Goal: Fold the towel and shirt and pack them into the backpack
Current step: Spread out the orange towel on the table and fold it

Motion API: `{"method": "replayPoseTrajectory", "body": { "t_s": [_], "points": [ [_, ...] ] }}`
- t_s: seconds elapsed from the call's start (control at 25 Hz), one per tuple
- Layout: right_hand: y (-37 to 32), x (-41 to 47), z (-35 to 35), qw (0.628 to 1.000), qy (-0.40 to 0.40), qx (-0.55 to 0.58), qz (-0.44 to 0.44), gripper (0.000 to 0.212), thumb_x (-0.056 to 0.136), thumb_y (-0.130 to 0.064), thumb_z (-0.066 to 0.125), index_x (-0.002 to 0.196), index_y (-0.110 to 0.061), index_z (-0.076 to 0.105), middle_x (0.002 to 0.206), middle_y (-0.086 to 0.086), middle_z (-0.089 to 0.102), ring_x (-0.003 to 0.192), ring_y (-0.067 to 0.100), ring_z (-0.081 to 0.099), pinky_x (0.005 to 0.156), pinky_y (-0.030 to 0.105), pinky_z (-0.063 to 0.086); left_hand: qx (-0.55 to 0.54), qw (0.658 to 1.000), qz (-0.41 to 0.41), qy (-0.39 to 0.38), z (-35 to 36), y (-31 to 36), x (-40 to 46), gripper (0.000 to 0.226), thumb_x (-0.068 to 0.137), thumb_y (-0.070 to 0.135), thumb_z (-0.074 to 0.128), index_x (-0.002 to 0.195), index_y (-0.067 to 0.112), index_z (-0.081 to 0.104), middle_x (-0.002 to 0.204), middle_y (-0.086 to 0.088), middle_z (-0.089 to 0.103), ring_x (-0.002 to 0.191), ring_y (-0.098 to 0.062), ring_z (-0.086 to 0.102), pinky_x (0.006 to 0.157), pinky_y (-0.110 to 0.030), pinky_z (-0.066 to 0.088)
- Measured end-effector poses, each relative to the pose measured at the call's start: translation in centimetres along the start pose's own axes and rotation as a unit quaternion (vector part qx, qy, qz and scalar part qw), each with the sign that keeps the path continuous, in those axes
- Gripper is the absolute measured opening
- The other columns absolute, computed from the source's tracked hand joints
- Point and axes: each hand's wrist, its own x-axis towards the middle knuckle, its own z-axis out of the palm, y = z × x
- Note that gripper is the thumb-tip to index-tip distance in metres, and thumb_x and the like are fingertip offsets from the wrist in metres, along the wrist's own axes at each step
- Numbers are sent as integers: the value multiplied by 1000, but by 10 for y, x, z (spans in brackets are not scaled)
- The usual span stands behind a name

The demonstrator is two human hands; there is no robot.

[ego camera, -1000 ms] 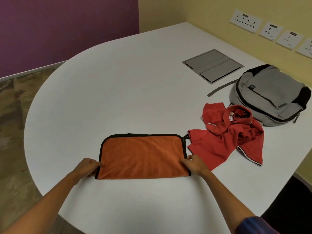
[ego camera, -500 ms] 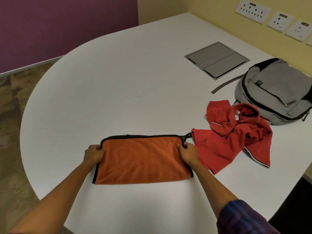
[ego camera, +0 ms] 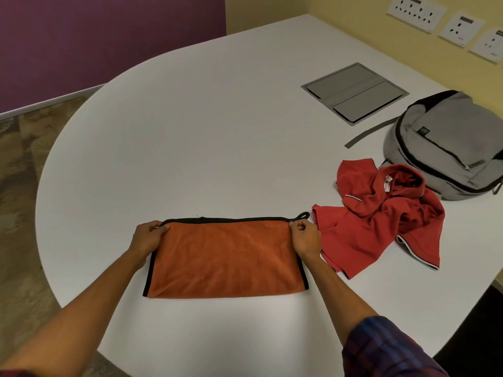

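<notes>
An orange towel [ego camera: 227, 257] with black trim lies folded flat on the white table [ego camera: 206, 131], close to the near edge. My left hand [ego camera: 148, 236] pinches its far left corner. My right hand [ego camera: 304, 236] pinches its far right corner, beside the towel's small black loop. A crumpled red shirt [ego camera: 381, 219] lies just right of the towel. Behind the shirt rests a grey backpack [ego camera: 446, 148] with black trim, its zips closed as far as I can see.
A grey cable hatch [ego camera: 353, 92] is set flush in the table behind the backpack, with a grey strap [ego camera: 367, 134] lying near it. Wall sockets [ego camera: 416, 10] line the yellow wall at the right. The table's curved edge drops to the floor at the left.
Both hands have slid from the towel's near corners up along its side edges to the far corners. The towel itself stays flat in place.
</notes>
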Motion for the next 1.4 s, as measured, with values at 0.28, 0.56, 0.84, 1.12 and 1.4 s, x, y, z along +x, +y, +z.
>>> {"method": "replayPoseTrajectory", "body": {
  "t_s": [0.28,0.56,0.84,1.12,1.4],
  "points": [
    [7,13,-1,998,21,-50,40,17,95,-27,56,90,-13,64,83,3,66,84,25,63,64,29,41,-58,997,-10,52,9,2,14,13,92,16,61,101,8,67,102,-10,63,93,-23,57,81,-34,44],
    [6,2,8,974,72,-185,-108,29,90,-14,56,119,-11,55,113,7,64,98,26,62,78,35,46,167,976,65,124,21,-5,21,33,88,22,64,118,7,59,114,-17,62,106,-36,59,90,-45,48],
    [30,-35,35,897,-153,-311,-272,76,96,-61,30,155,-17,10,162,-3,4,150,15,4,121,40,0,449,826,340,-29,62,-35,-9,73,90,63,28,149,21,27,158,-6,19,147,-21,14,117,-44,13],
    [61,-28,28,909,-95,-359,-187,91,86,-77,15,155,-20,-6,160,-6,-11,148,11,-12,115,47,-14,501,831,222,-92,67,-45,-8,86,79,80,18,147,40,-18,158,11,-23,145,-16,-20,115,-51,-12],
    [61,-47,1,958,8,-244,-148,76,87,-59,41,146,-12,36,146,10,44,133,26,42,112,44,27,481,799,346,-103,97,-28,-50,80,88,67,24,153,24,10,162,1,-3,148,-15,-5,118,-48,-2]
  ]
}}
